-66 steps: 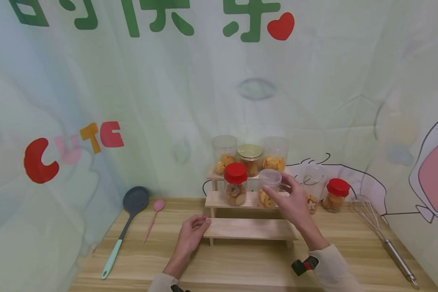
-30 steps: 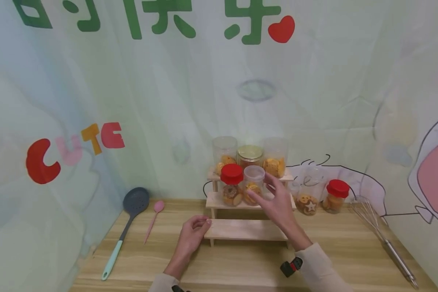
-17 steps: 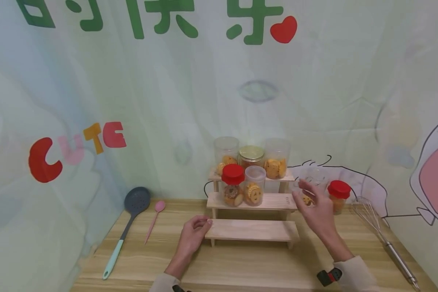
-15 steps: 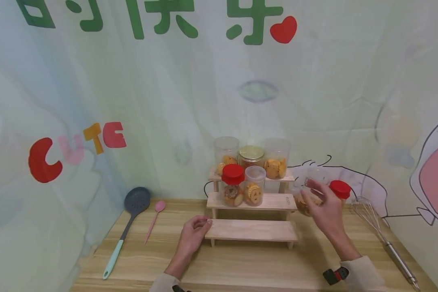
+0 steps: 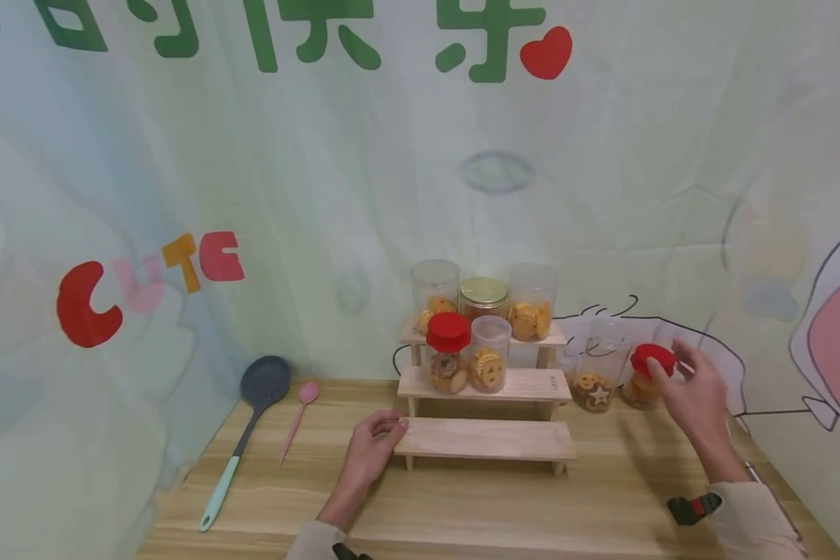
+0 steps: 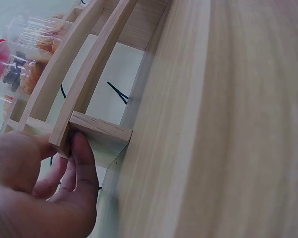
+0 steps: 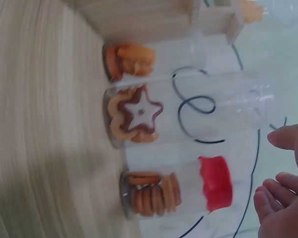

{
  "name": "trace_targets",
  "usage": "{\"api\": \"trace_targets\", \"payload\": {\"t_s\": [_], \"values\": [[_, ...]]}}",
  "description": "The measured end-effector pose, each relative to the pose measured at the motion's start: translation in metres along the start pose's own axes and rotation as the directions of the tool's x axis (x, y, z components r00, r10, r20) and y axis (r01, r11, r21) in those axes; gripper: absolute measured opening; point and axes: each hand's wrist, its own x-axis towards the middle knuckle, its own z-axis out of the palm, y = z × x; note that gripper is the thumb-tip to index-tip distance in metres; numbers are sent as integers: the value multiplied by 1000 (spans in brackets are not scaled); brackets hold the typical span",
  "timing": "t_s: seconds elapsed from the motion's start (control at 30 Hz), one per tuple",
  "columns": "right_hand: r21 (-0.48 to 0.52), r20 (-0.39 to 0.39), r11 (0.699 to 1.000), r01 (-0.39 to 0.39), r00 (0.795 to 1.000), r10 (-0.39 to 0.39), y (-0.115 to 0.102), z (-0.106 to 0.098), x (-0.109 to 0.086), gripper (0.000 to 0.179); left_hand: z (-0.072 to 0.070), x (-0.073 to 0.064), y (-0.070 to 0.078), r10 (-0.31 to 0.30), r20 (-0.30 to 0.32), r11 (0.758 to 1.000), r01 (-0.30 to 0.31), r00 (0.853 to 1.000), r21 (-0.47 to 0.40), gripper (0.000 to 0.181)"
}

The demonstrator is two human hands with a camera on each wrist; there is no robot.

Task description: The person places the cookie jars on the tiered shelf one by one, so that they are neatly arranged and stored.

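My left hand point(image 5: 369, 451) pinches the left end of the lowest step of a three-tier wooden display stand point(image 5: 483, 437); in the left wrist view thumb and fingers point(image 6: 82, 163) close on the board's corner. My right hand point(image 5: 696, 393) is by the red-lidded cookie jar point(image 5: 642, 389) at the right, thumb and fingers spread. In the right wrist view a gap shows between this hand point(image 7: 287, 188) and the red lid point(image 7: 216, 183). On the middle step stand another red-lidded jar point(image 5: 449, 365) and a clear-topped jar point(image 5: 489, 365) of cookies.
The top step carries a gold-lidded jar point(image 5: 484, 295) between two clear jars. A tall jar with a star cookie point(image 5: 597, 393) stands beside the red-lidded one. At the left lie a slotted turner point(image 5: 252, 412) and a pink spoon point(image 5: 301, 412). A whisk is mostly hidden behind the right arm.
The right hand slid the clear-topped jar left beside the red-lidded one on the middle step and let go. It then moved right, past the star-cookie jar. The left hand stayed put.
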Motion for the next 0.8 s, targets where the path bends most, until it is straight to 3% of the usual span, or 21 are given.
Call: {"api": "trace_targets", "payload": {"t_s": [0.2, 0.57, 0.8], "values": [[-16, 69, 998, -54, 996, 55, 10, 2, 12, 77, 0, 0, 1, 15, 0, 1000, -15, 1000, 4, 35], [-37, 105, 986, -161, 981, 164, 28, 20, 29, 91, 0, 2, 0, 3, 5, 1000, -3, 1000, 3, 36], [-12, 113, 981, -194, 974, 194, 40, 27, 31, 86, -1, 0, 0, -1, 12, 1000, 1, 1000, 5, 38]]}}
